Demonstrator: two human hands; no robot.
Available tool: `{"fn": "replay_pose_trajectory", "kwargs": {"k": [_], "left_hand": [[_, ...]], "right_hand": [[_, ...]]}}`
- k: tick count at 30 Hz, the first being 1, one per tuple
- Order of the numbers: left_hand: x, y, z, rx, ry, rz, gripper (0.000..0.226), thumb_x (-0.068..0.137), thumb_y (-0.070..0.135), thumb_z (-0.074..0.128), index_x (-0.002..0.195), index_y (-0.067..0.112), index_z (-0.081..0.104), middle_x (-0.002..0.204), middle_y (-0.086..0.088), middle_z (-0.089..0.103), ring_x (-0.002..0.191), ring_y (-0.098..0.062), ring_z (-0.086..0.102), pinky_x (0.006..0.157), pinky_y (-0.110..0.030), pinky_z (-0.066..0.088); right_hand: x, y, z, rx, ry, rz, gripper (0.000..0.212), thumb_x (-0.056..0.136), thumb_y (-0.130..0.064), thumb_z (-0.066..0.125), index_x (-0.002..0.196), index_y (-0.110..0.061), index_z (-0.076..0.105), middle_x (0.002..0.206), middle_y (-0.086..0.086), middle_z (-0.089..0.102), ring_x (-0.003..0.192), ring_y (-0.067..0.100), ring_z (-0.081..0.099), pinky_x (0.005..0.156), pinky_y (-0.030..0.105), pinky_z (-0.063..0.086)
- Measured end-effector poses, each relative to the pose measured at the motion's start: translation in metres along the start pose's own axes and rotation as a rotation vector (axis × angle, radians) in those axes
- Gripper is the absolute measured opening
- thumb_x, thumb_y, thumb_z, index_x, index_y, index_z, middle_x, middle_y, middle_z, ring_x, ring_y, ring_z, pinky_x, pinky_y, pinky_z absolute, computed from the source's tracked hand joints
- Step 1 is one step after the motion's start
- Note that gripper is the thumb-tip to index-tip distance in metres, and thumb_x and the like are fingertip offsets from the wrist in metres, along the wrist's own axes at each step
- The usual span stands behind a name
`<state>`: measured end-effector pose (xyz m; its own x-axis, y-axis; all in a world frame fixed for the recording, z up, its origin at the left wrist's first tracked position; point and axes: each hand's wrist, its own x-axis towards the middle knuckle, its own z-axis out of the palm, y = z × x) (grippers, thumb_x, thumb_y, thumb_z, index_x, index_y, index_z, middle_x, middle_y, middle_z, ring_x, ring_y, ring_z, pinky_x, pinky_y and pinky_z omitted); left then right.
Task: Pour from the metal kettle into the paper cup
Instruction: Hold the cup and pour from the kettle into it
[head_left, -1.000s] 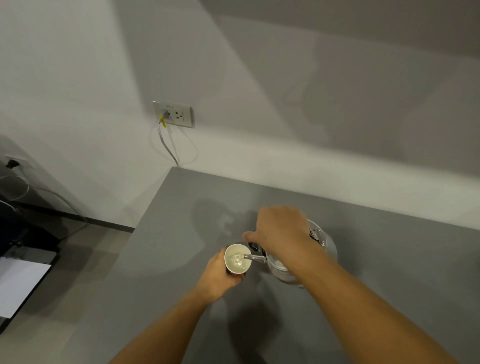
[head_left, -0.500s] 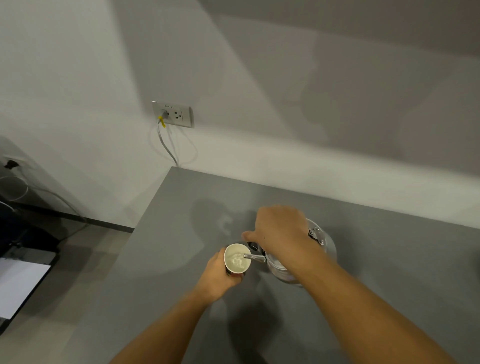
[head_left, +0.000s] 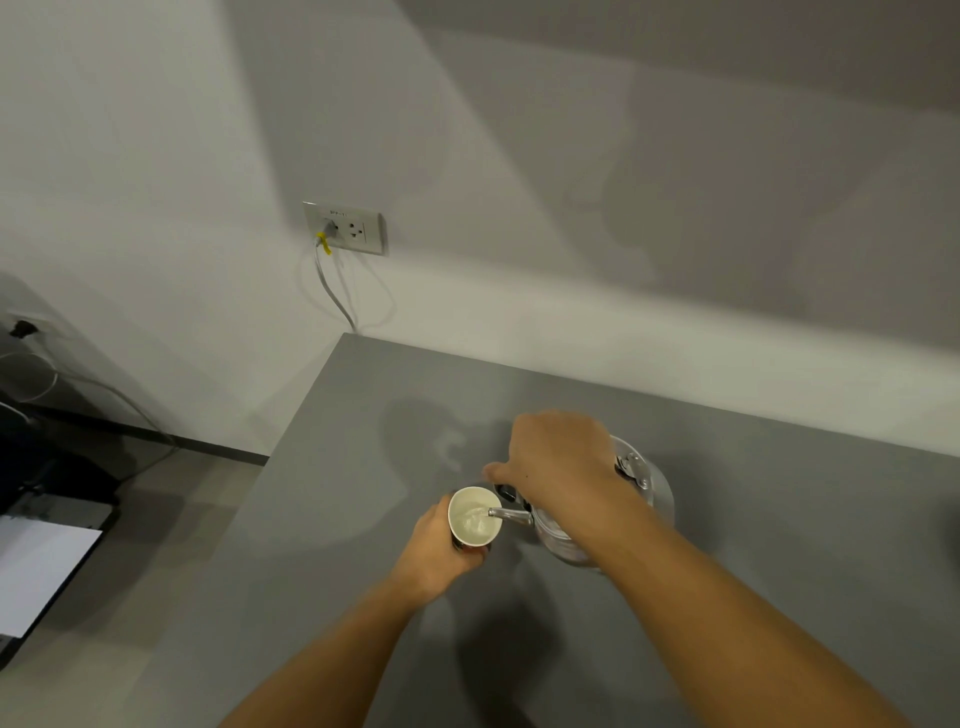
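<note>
A white paper cup (head_left: 474, 517) stands upright in my left hand (head_left: 434, 553), which wraps its lower side above the grey table (head_left: 332, 467). My right hand (head_left: 558, 460) grips the top handle of the metal kettle (head_left: 641, 491), which is tilted to the left. The kettle's thin spout (head_left: 509, 515) reaches over the cup's rim, and liquid shows inside the cup. Most of the kettle's body is hidden under my right hand and forearm.
The table's left edge runs diagonally, with floor beyond it. A wall socket (head_left: 345, 227) with a plugged cable sits on the wall behind. A dark device with a white sheet (head_left: 36, 566) lies low at the far left.
Both hands keep their hold and place. The liquid in the cup ripples, and the level looks a little higher.
</note>
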<state>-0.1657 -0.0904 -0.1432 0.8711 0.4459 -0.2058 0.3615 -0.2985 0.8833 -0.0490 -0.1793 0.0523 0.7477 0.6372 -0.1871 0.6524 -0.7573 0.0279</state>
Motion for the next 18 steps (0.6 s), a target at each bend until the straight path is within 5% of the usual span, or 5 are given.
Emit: {"fn": "replay_pose_trajectory", "kwargs": {"k": [18], "left_hand": [[0.0014, -0.0028, 0.0007, -0.030, 0.002, -0.006, 0.066, 0.074, 0.016, 0.086, 0.134, 0.021, 0.059, 0.125, 0.003, 0.071, 0.117, -0.017, 0.067, 0.104, -0.044, 0.054]], "right_hand": [[0.0024, -0.0026, 0.0024, -0.026, 0.011, -0.021, 0.047, 0.082, -0.046, 0.069, 0.053, -0.020, 0.044, 0.054, -0.002, 0.045, 0.046, 0.015, 0.036, 0.044, 0.027, 0.022]]}}
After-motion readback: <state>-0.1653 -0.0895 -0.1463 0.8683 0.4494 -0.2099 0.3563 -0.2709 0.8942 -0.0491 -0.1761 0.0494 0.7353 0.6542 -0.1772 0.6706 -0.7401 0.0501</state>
